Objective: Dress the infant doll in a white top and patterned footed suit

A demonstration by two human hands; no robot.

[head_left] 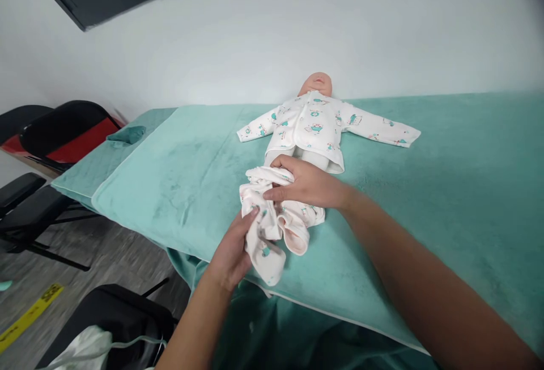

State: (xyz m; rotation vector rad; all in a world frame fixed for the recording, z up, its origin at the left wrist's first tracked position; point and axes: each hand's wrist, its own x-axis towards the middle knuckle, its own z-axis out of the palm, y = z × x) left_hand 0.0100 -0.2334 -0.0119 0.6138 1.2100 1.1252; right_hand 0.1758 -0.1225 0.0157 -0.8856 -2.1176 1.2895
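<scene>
A baby doll [318, 81] lies on its back on the green bed cover, wearing a white printed jacket [313, 120] with both sleeves spread out. Bunched around its lower legs are white baby pants [263, 211] with the same print. My left hand [236, 251] grips one pant leg near the bed's front edge, thumb on top. At the gathered upper part of the pants, my right hand [301, 183] has its fingers and thumb closed on the cloth. The doll's feet are hidden in the fabric, and its white upper legs show below the jacket hem.
The green-covered bed [446, 200] runs along a white wall [340, 18]. Black and red chairs [72, 132] stand at the far left. A black seat [114, 313] with a white cloth [87, 347] and a cord is at lower left. Yellow tape [32, 316] marks the floor.
</scene>
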